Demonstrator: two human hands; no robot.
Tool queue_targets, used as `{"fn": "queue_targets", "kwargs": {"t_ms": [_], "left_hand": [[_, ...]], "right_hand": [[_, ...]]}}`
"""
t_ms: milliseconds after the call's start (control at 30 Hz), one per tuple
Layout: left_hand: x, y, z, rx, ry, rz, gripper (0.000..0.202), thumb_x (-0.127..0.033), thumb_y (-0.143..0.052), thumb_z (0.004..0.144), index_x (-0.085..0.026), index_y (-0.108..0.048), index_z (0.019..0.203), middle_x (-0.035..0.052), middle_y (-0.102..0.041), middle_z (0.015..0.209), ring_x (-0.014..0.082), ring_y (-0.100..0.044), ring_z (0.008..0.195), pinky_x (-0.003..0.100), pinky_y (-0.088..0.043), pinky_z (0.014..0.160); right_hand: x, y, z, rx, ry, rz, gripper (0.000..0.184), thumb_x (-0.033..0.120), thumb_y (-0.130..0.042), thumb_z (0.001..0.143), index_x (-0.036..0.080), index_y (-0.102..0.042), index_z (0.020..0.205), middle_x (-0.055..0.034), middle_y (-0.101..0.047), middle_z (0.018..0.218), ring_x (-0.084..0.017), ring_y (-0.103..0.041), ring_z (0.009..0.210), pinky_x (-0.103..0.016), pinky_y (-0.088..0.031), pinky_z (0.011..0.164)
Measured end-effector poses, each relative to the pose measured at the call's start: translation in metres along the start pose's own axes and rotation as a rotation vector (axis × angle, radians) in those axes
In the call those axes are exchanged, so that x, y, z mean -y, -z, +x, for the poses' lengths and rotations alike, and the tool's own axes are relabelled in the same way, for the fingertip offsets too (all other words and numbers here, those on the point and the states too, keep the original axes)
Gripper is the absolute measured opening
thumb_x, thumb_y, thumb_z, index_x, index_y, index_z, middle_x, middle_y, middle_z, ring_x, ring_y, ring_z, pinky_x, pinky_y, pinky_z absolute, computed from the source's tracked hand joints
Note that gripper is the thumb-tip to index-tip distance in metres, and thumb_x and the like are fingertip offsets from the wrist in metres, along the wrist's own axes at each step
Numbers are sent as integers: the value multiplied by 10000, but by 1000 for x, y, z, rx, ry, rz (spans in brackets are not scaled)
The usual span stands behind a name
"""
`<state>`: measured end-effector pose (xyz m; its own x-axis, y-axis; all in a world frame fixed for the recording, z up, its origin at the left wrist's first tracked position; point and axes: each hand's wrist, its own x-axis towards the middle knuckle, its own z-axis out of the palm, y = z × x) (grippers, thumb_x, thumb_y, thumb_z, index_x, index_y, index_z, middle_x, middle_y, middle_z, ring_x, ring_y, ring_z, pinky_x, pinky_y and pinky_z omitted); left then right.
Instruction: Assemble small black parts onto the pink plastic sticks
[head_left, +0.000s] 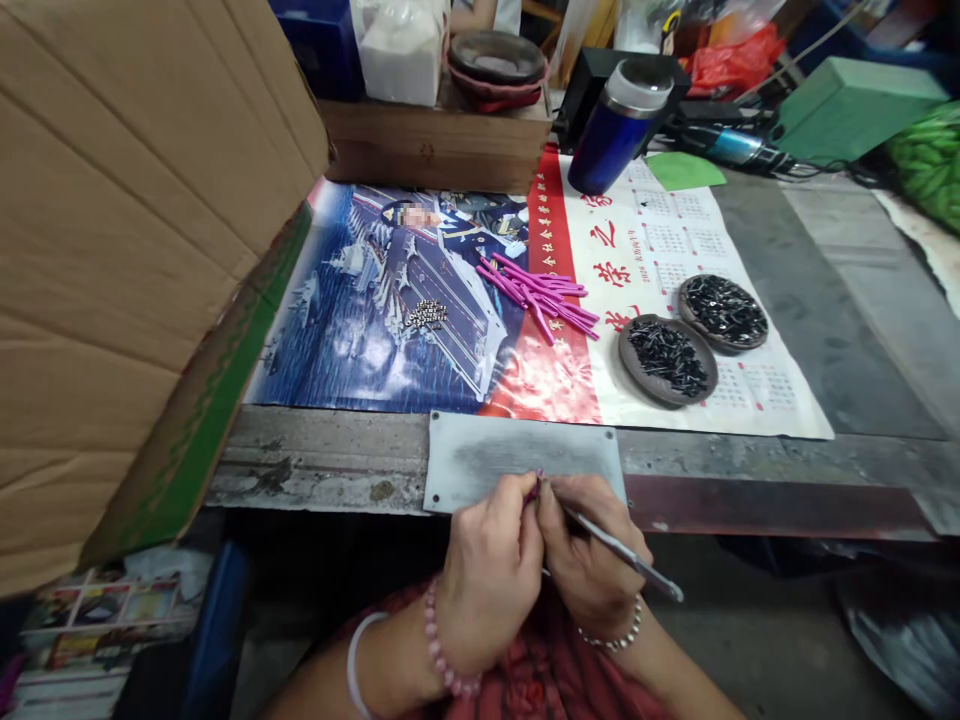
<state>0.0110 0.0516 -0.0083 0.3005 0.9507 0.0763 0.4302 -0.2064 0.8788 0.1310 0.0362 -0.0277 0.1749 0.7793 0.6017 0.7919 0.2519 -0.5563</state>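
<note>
My left hand (495, 560) is closed, pinching a small magenta piece (532, 492) between thumb and forefinger. My right hand (592, 555) meets it fingertip to fingertip, wrapped round a slim metal tool (630, 557) whose rounded end sticks out to the lower right. The tool's working tip is hidden by my fingers. Both hands are at the table's front edge, just over a grey metal plate (525, 445) with screws at its corners. Beyond them, a loose pile of magenta sticks (541, 293) lies on a poster, with a cluster of tiny metallic pieces (427, 315) to its left.
Two round dishes (634, 372) of small dark metal pins stand on the calendar poster (420, 370). A blue tumbler (619, 130) is behind them. A large cardboard box (150, 250) rises on the left; a low wooden box (435, 145) and green box (855, 110) are at the back.
</note>
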Motion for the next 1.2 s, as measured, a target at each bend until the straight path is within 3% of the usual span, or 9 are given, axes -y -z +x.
{"fn": "queue_targets", "kwargs": {"t_ms": [433, 567, 700, 767, 867, 967, 1033, 1100, 1200], "left_hand": [[0, -1, 2, -27, 2, -2, 200, -97, -473, 932, -153, -634, 1037, 108, -781, 901, 259, -766, 797, 333, -583, 678], [2, 1, 0, -2, 52, -106, 198, -109, -474, 940, -155, -635, 1046, 92, -764, 879, 205, -733, 696, 282, -546, 614], [7, 5, -4, 54, 159, -247, 186, -157, -471, 966, -155, -613, 1087, 44, -721, 788, 129, -637, 512, 224, -487, 496], [9, 7, -5, 69, 208, -308, 194, -171, -458, 979, -170, -597, 1115, 11, -690, 742, 111, -611, 487, 204, -474, 481], [8, 12, -7, 84, 247, -368, 207, -193, -449, 998, -194, -569, 1167, -6, -687, 753, 95, -601, 498, 189, -469, 503], [5, 15, -9, 101, 253, -395, 211, -216, -442, 1015, -205, -552, 1194, -5, -687, 785, 88, -597, 528, 194, -469, 546], [2, 16, -9, 112, 257, -428, 212, -232, -432, 1024, -203, -546, 1201, -2, -672, 796, 86, -581, 548, 200, -462, 566], [-1, 15, -9, 134, 269, -506, 207, -253, -427, 1030, -194, -542, 1192, -5, -647, 791, 76, -530, 538, 197, -432, 557], [-6, 13, -8, 191, 336, -687, 203, -296, -452, 1030, -182, -537, 1175, -21, -600, 764, 56, -416, 510, 182, -344, 505]], "right_hand": [[2, 0, 6, -9, -44, 41, 69, 154, -634, 916, 204, -619, 872, -12, -691, 746, -160, -696, 643, -261, -603, 606], [5, 12, 17, 75, -168, 120, 90, 185, -637, 927, 202, -613, 842, 5, -691, 726, -152, -708, 612, -233, -599, 575], [-9, 42, 29, 183, -440, 238, 123, 317, -581, 976, 203, -627, 982, -21, -740, 807, -153, -711, 573, -253, -605, 576], [-27, 61, 34, 276, -440, 92, 220, 371, -550, 974, 197, -633, 1080, -56, -751, 835, -187, -709, 587, -283, -575, 548], [-60, 83, 41, 414, -270, -469, 243, 338, -493, 942, 162, -645, 1010, -109, -722, 727, -285, -703, 605, -346, -485, 517], [-87, 95, 45, 543, -240, -907, 156, 255, -493, 930, 177, -627, 933, -91, -683, 664, -276, -653, 534, -322, -361, 472], [-95, 99, 47, 584, -214, -967, 110, 217, -509, 925, 187, -615, 920, -83, -697, 745, -246, -647, 556, -305, -338, 472], [-93, 101, 47, 534, -166, -941, 134, 228, -499, 934, 173, -614, 974, -109, -705, 885, -239, -653, 611, -304, -351, 475], [-71, 99, 43, 375, -104, -652, 246, 335, -476, 980, 153, -606, 1081, -123, -686, 972, -232, -661, 687, -303, -423, 517]]}}
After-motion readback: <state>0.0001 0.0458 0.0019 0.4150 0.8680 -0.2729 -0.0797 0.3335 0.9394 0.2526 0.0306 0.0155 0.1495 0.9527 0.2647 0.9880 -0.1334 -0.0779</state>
